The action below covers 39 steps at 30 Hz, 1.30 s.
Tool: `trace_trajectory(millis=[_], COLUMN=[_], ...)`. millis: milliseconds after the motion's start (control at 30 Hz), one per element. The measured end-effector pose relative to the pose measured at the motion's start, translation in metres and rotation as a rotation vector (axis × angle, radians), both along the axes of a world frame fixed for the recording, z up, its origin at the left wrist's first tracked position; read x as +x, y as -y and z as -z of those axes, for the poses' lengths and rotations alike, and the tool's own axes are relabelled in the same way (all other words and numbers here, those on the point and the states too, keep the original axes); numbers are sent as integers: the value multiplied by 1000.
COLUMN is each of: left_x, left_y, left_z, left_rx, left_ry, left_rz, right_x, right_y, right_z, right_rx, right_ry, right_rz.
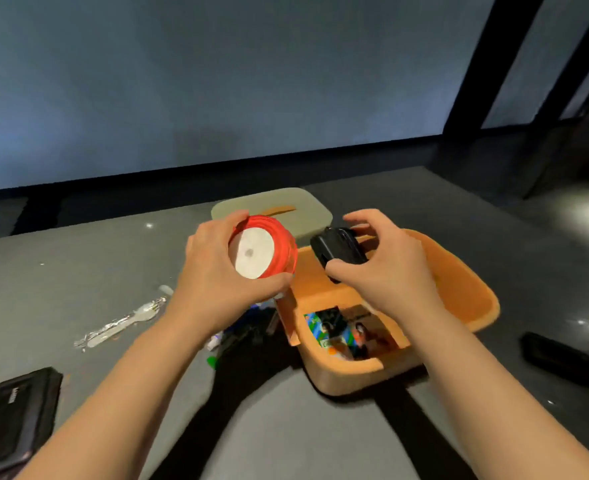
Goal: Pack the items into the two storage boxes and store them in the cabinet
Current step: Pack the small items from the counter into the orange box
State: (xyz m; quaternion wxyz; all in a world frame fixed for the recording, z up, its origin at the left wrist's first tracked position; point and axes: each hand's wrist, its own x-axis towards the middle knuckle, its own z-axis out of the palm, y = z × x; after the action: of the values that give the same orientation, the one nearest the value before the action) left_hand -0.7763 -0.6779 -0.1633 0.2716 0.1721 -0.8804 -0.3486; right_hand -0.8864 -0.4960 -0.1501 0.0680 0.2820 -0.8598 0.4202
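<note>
Both hands raised, fingers [362, 216] curled, gripping.

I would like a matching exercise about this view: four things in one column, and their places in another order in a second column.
Things:
1. red ribbon spool
2. black charger
3. wrapped plastic fork
4. colourful packet

Places:
A. inside the orange storage box
B. in the right hand
C. lying on the grey table
D. in the left hand

Pairs: 1-D, 2-B, 3-C, 4-A

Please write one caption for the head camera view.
Left hand holds red ribbon spool; right hand holds black object over orange box.
</note>
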Motion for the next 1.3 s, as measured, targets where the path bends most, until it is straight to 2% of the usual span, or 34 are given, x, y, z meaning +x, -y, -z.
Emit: trace_trajectory(millis=[100, 200, 300, 433, 567, 667, 833, 900, 967, 1100, 1200, 1300], left_x=[-40, -68, -85, -91, -89, -91, -94, -93, -89, -72, -62, -57], left_y=[-34, -56, -66, -69, -71, -71, -71, -70, -67, -57, -53, -52], left_z=[1, 10, 24, 43, 54, 57, 52, 50, 49, 52, 58, 63], left_rx=[-29, -56, -128, -264, -538, -674, -626, -641, -634, -437, -289, -248], left_ry=[19, 121, 274, 567, 696, 762, 874, 793, 602, 231, 123, 83], left_rz=[139, 232, 325, 448, 463, 473, 474, 421, 347, 197, 119, 81], right_x=[-18, -27, -34, -46, -58, -65, -74, -75, -74, -74, -77, -79], right_y=[-49, -82, -97, -100, -98, -99, -84, -71, -59, -49, -46, -45], right_z=[0, 9, 17, 30, 45, 54, 56, 57, 61, 67, 69, 72], right_rx=[-1, 9, -4, 41, 175, 295, 516, 631, 756, 906, 969, 976], right_ry=[8, 39, 56, 55, 113, 218, 312, 349, 373, 404, 429, 430], right_rz=[133, 198, 210, 199, 153, 82, -50, -96, -135, -162, -171, -165])
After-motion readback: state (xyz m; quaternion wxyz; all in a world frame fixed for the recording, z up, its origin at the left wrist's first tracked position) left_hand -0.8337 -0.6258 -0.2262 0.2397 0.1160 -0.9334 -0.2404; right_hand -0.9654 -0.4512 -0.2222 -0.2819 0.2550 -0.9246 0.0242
